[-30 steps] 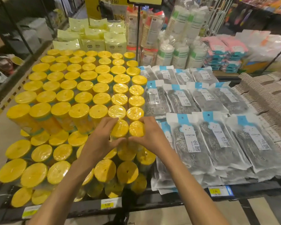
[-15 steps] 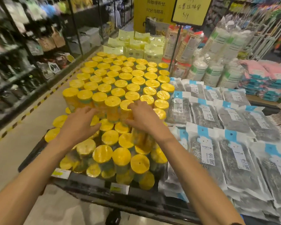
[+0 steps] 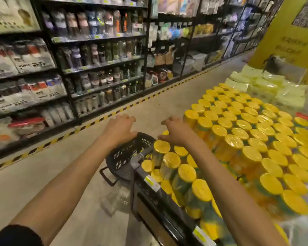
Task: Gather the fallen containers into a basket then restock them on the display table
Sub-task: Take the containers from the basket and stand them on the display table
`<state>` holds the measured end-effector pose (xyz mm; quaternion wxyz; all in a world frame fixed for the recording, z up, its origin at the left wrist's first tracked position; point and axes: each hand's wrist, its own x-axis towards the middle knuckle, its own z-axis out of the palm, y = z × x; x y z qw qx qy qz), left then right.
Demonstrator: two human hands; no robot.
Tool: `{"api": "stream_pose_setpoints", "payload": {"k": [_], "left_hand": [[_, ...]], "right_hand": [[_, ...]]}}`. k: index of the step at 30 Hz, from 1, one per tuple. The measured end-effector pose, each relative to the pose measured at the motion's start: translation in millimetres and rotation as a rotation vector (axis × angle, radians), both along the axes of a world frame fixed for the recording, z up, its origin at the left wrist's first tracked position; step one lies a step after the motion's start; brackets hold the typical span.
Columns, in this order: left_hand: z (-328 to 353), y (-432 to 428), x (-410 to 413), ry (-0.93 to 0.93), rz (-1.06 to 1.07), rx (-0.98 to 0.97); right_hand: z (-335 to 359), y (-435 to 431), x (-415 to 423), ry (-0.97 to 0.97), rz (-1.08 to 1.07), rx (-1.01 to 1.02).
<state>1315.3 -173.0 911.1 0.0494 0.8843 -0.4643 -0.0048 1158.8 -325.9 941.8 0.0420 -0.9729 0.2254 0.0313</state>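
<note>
Nearest me, at 7 o'clock, a dark sleeve (image 3: 16,235) ends my left forearm. The black edge of the display table (image 3: 160,208) runs from 5 o'clock toward the middle and carries a price tag (image 3: 151,181). The yellow-lidded containers (image 3: 238,132) fill the tabletop from 5 round to 2 o'clock, in tight rows, some at the near corner lying tilted. The dark basket (image 3: 124,157) sits on the floor just beside that corner; I cannot see into it. My left hand (image 3: 120,129) hovers over the basket's far rim, fingers loosely bent and grasping nothing, the basket at its 6 o'clock. My right hand (image 3: 177,133) hangs likewise released, with the nearest lids at its 5 o'clock. Beyond, a striped floor line (image 3: 114,114), then stocked shelves (image 3: 100,64) at 10 o'clock and a yellow sign (image 3: 283,41) at 2.
</note>
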Motion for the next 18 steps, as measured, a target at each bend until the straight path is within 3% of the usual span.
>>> {"api": "stream_pose_setpoints", "payload": {"k": [11, 18], "left_hand": [[5, 97, 203, -0.008, 0.076, 0.121], [-1, 89, 305, 0.003, 0.034, 0.223]], "right_hand": [[-15, 67, 226, 0.008, 0.011, 0.017], [-44, 64, 323, 0.076, -0.068, 0.079]]}}
